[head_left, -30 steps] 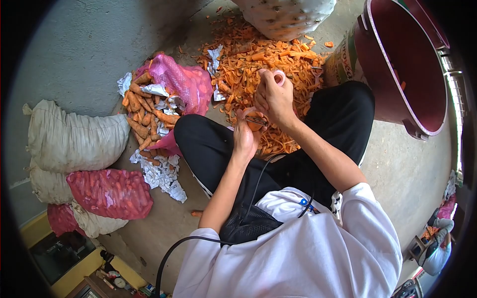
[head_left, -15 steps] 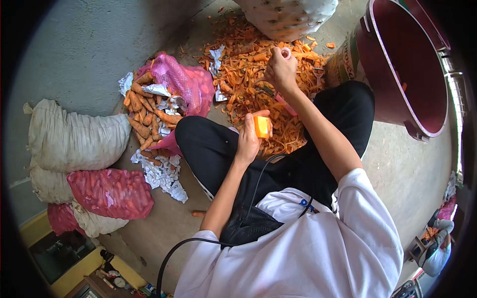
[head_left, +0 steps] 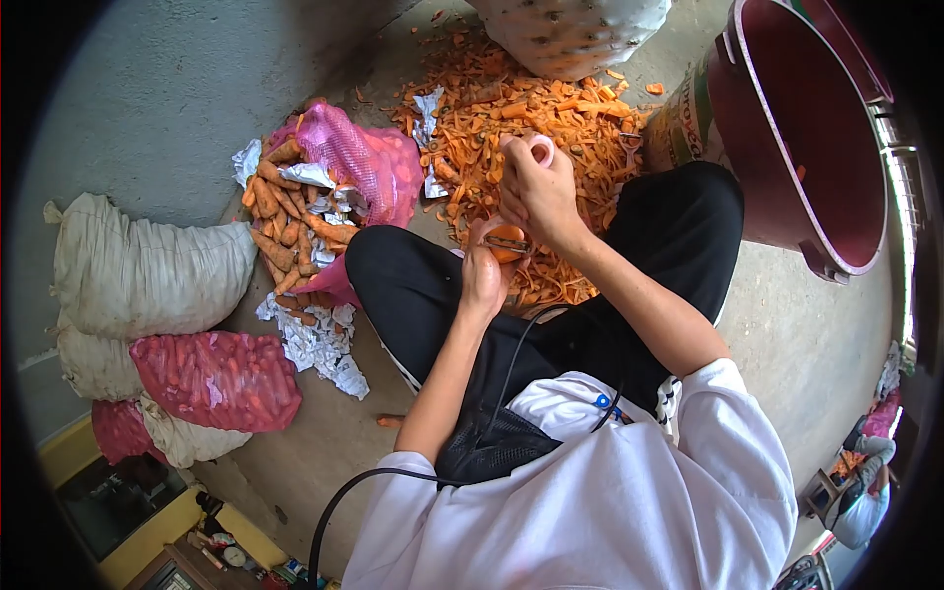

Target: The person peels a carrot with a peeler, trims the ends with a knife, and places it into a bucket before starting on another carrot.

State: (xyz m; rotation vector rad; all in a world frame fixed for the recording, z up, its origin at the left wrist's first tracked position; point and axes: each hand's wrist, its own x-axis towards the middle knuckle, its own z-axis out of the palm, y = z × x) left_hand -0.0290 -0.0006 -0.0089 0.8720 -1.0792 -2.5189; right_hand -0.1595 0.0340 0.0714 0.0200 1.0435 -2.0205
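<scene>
Between my knees, my left hand [head_left: 484, 270] holds a carrot [head_left: 505, 242], whose blunt, orange end faces up. My right hand [head_left: 541, 187] is closed around a tool with a pale pink ring-shaped handle end [head_left: 542, 149]. It is just above and to the right of the carrot, and its fingers hide the rest of the tool. Beneath and beyond both hands lies a heap of orange peelings and carrot pieces [head_left: 580, 128] on the floor.
Unpeeled carrots [head_left: 280, 221] spill from a pink net bag [head_left: 369, 162] at left, beside crumpled paper [head_left: 320, 344]. White sacks [head_left: 147, 265] and a red net sack [head_left: 216, 382] lie farther left. A maroon tub [head_left: 826, 138] stands right. Another person [head_left: 863, 506] is far right.
My right hand has come down and left, close to the carrot. In my left hand the carrot is turned, so a darker side shows where bright orange faced up before.
</scene>
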